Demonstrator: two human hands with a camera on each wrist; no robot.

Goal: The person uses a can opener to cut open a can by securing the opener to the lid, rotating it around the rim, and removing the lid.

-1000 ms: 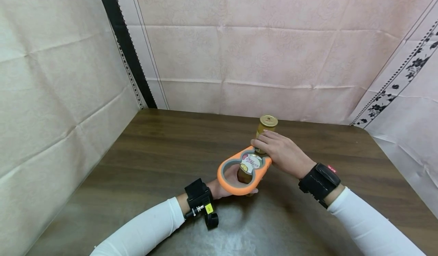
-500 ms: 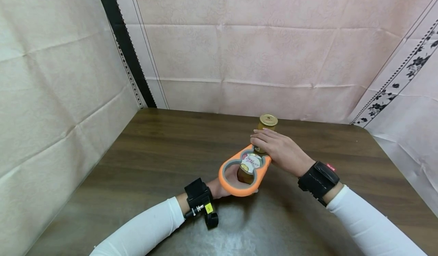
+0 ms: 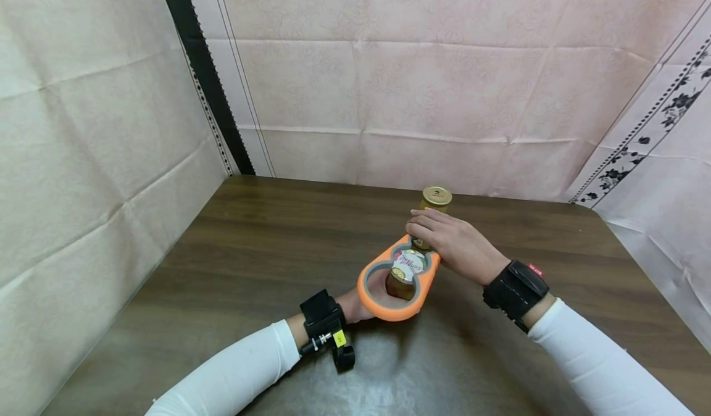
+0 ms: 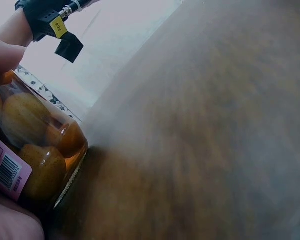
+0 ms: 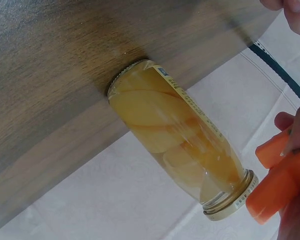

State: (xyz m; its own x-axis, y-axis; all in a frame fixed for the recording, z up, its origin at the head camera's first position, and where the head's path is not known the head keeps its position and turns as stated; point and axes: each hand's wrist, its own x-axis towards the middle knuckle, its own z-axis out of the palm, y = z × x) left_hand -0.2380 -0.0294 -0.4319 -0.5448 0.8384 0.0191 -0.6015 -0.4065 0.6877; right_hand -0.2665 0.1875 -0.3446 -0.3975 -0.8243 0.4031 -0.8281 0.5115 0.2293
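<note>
My left hand (image 3: 352, 307) grips a glass jar (image 3: 400, 289) of round orange-brown fruit; in the left wrist view the jar (image 4: 42, 132) shows a pink barcode label. Over its patterned white lid (image 3: 408, 264) lies an orange jar opener (image 3: 364, 285) with a grey inner lining. My right hand (image 3: 458, 247) holds the narrow far end of this opener, and the right wrist view has fingers around its two orange handles (image 5: 279, 187). The lid sits within the opener's smaller opening, partly covered by it. How tightly the lining meets the lid cannot be told.
Just beyond my right hand, a second, taller jar (image 3: 436, 197) with a gold lid stands upright; pale yellow fruit pieces fill it in the right wrist view. The brown wooden table (image 3: 289, 231) ends at a pale patterned cloth (image 3: 444, 95) behind.
The wide end of the jar opener has swung slightly right and toward me, covering my left fingertips. My right hand has shifted slightly with it; the gold-lidded jar stays put.
</note>
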